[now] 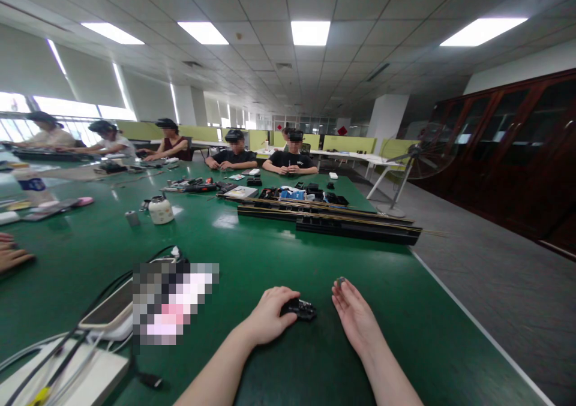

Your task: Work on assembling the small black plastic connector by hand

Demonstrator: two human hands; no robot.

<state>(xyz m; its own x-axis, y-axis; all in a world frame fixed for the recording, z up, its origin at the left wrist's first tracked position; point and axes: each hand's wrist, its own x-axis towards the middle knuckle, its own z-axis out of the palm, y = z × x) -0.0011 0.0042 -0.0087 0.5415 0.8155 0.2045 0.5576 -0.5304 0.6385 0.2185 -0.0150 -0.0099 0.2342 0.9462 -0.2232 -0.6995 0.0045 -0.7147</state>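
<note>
My left hand is closed around the near end of a small black plastic part lying at the table's front. Its exact kind I cannot make out; some lighter detail shows on its top. To the right, apart from it, my right hand is turned palm inward. A tiny greyish piece sits at its fingertips, too small to name. Both hands are just above the green table.
Long black rails with thin brass-coloured rods lie ahead. A white jar and a grey cylinder stand left. Cables and a phone-like device are nearer. Another person's hand rests at far left; several people sit across the table.
</note>
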